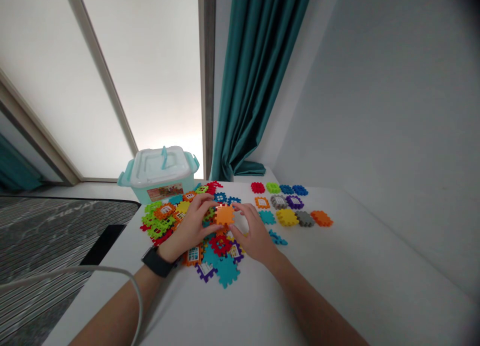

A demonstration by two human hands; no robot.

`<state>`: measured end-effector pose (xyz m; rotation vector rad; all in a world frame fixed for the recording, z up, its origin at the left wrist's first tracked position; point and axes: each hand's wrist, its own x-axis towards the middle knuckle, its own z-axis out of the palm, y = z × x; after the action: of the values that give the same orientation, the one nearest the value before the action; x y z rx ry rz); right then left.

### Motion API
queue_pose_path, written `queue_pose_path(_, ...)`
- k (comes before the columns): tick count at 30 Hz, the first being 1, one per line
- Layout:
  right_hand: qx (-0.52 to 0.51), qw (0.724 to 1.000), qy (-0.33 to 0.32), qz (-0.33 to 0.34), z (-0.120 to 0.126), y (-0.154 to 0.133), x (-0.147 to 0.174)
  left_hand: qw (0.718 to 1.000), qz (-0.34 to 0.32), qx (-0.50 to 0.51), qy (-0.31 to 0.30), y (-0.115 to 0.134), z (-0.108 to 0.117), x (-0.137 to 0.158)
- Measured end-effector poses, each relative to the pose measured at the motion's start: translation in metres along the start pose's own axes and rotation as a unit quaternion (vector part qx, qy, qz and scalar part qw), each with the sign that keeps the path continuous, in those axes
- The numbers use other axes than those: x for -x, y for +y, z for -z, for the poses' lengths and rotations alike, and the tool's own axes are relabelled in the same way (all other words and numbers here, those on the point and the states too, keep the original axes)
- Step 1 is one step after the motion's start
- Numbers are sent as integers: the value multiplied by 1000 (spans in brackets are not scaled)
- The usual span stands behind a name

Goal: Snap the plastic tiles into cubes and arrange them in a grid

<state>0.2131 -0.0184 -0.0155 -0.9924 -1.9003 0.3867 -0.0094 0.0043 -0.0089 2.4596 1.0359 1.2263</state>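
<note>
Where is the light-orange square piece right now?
In the head view, the light-orange square piece is slightly below centre, held between the left hand and right hand; a red piece lies a little nearer the wearer.

the left hand (195, 223) pinches the orange tile (224, 215) from its left and the right hand (255, 234) from its right, fingers (207, 205) bent, left forearm (116, 306) and right forearm (315, 301) slanting up toward it.

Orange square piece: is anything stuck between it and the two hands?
Nothing visible: the left hand and right hand reach the orange piece from either side; the pile lies underneath.
</note>
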Motion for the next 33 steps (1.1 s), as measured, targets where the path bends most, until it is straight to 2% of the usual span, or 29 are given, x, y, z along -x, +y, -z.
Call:
queue_pose_path(5,20,1000,-10,16,2,2,-1,1000,12,9,4,2,0,-1)
queue_pose_path(17,59,997,-38,28,3,4,0,1000,-7,2,-8,0,-1,0)
queue_pose_path(27,54,998,-38,22,4,3,0,999,3,-7,-31,1,-2,1)
queue_pose_path(33,56,996,-60,26,6,7,0,999,-13,-27,-41,2,0,0)
